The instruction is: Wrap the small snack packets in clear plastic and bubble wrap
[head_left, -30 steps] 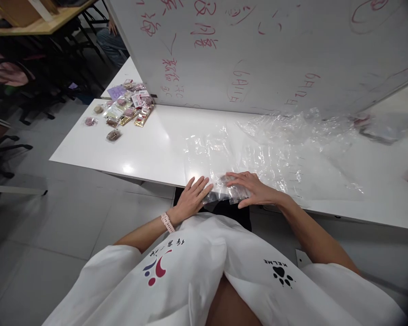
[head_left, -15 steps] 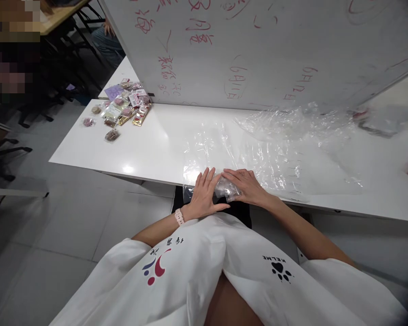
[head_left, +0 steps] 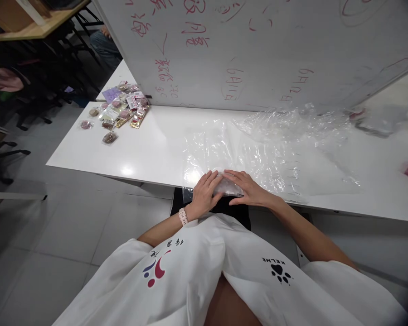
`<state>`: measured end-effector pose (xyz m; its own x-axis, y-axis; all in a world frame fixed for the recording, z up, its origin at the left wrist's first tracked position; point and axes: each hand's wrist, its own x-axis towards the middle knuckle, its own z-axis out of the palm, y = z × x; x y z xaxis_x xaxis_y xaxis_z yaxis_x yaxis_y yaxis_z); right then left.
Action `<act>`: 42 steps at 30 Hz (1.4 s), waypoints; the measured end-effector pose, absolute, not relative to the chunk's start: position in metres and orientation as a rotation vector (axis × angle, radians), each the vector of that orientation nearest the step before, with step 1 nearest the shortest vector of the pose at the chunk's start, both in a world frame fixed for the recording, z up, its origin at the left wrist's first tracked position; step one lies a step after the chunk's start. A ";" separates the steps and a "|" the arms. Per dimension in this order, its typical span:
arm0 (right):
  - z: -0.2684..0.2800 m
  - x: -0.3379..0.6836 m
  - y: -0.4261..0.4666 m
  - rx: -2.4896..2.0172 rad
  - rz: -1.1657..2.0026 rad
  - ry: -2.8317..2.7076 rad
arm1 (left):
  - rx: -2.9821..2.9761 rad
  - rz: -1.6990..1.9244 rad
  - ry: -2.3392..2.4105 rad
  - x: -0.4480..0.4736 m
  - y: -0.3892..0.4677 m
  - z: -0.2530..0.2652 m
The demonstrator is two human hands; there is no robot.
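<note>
Currently, the left hand point(head_left: 205, 191) and right hand point(head_left: 251, 190) rest, fingers bent, on the clear plastic sheet point(head_left: 207, 151) at the near edge of the white table point(head_left: 149, 156); I cannot tell if they pinch it. Its overhanging part could slip if pressure becomes uneven.

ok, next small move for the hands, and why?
Probably ease the near edge of the clear plastic sheet up onto the white tabletop with the left hand, the right hand steadying: the plastic hangs over the table's front edge beside the left hand and looks wrinkled, with both hands at that edge.
</note>
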<state>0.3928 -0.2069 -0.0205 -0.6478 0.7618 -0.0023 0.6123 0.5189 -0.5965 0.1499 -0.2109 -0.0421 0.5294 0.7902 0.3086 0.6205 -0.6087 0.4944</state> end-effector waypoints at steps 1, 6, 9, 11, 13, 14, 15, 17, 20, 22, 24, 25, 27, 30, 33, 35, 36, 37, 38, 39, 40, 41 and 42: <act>-0.019 0.393 -0.206 -1.151 0.835 -2.507 | 2.426 0.748 1.173 0.151 -0.209 -0.042; -0.020 0.400 -0.198 -1.161 0.713 -2.656 | 2.335 0.844 1.204 0.155 -0.210 -0.042; -0.027 0.398 -0.195 -1.107 0.567 -2.711 | 2.232 0.834 1.237 0.158 -0.219 -0.039; -0.032 0.391 -0.196 -1.103 0.480 -2.699 | 2.102 0.829 1.284 0.159 -0.225 -0.034; -0.036 0.380 -0.201 -1.156 0.383 -2.655 | 1.885 0.815 1.347 0.158 -0.228 -0.025; -0.037 0.374 -0.205 -1.197 0.333 -2.630 | 1.741 0.801 1.372 0.157 -0.228 -0.018; -0.038 0.368 -0.208 -1.241 0.284 -2.603 | 1.579 0.785 1.385 0.155 -0.228 -0.010; -0.038 0.355 -0.215 -1.334 0.193 -2.553 | 1.251 0.775 1.356 0.151 -0.224 0.008; -0.038 0.337 -0.222 -1.458 0.067 -2.489 | 0.884 0.810 1.254 0.145 -0.217 0.032; -0.039 0.328 -0.224 -1.495 -0.006 -2.459 | 0.740 0.832 1.203 0.143 -0.215 0.042; -0.040 0.323 -0.225 -1.495 -0.077 -2.432 | 0.617 0.846 1.178 0.142 -0.215 0.048; -0.041 0.321 -0.226 -1.487 -0.111 -2.420 | 0.555 0.844 1.173 0.141 -0.215 0.050; -0.042 0.321 -0.226 -1.468 -0.165 -2.397 | 0.436 0.827 1.184 0.137 -0.215 0.053; -0.042 0.322 -0.226 -1.441 -0.179 -2.374 | 0.314 0.802 1.182 0.130 -0.208 0.055; -0.042 0.325 -0.225 -1.430 -0.145 -2.316 | 0.322 0.747 1.112 0.126 -0.193 0.053; -0.041 0.327 -0.223 -1.434 -0.106 -2.278 | 0.433 0.674 1.102 0.127 -0.181 0.050; -0.041 0.327 -0.223 -1.442 -0.085 -2.269 | 0.520 0.637 1.136 0.128 -0.176 0.048; -0.041 0.328 -0.223 -1.451 -0.066 -2.267 | 0.629 0.602 1.191 0.128 -0.171 0.045; -0.041 0.328 -0.223 -1.461 -0.054 -2.269 | 0.759 0.571 1.261 0.128 -0.167 0.042; -0.041 0.328 -0.223 -1.471 -0.052 -2.272 | 0.916 0.550 1.335 0.128 -0.166 0.040; -0.041 0.328 -0.223 -1.482 -0.057 -2.279 | 1.105 0.544 1.401 0.126 -0.166 0.037; -0.042 0.327 -0.224 -1.493 -0.065 -2.284 | 1.323 0.552 1.445 0.125 -0.168 0.035; -0.042 0.327 -0.224 -1.504 -0.073 -2.289 | 1.557 0.568 1.456 0.122 -0.172 0.032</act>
